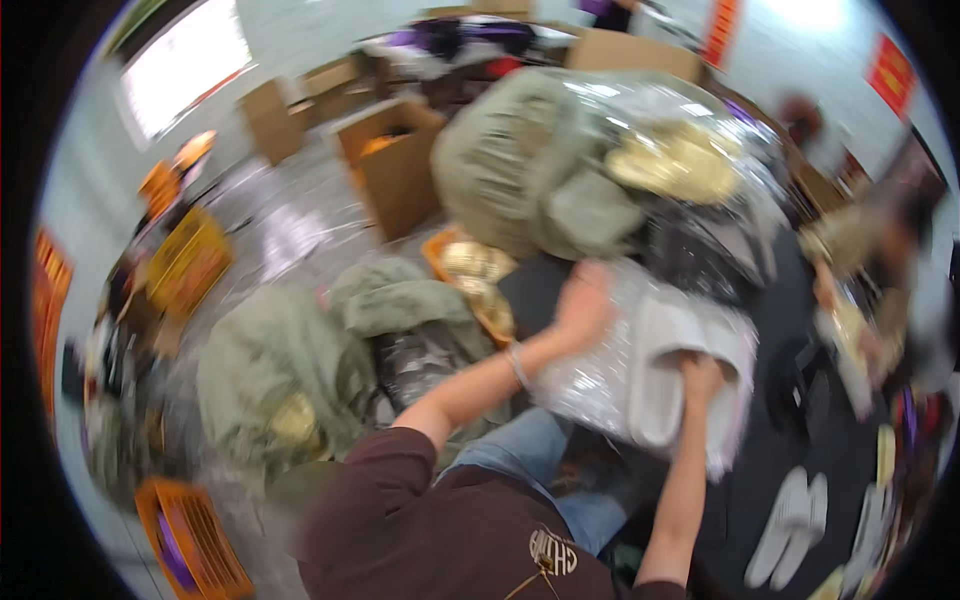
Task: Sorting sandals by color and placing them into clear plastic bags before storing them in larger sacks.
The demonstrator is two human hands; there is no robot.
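A pair of white slide sandals (pixel 668 350) lies side by side over a stack of clear plastic bags (pixel 585 385) in front of me. My right hand (pixel 703 374) is closed on the sandals, its fingers tucked under the strap of the right one. At the left edge of the plastic, my left hand (pixel 585 305) touches or overlaps the bags. Motion smears its fingers, so its grip does not show. Both hands are above a dark table (pixel 690 510). Another pair of light slides (pixel 790 525) rests on the table at the lower right.
A large grey-green sack (pixel 535 165) and bagged yellow slippers (pixel 680 165) bulk up beyond my hands. More green sacking (pixel 285 365) sits on the left, near an orange crate (pixel 190 540). Cardboard boxes (pixel 390 165) stand farther back. A blurred person (pixel 915 270) is at the right.
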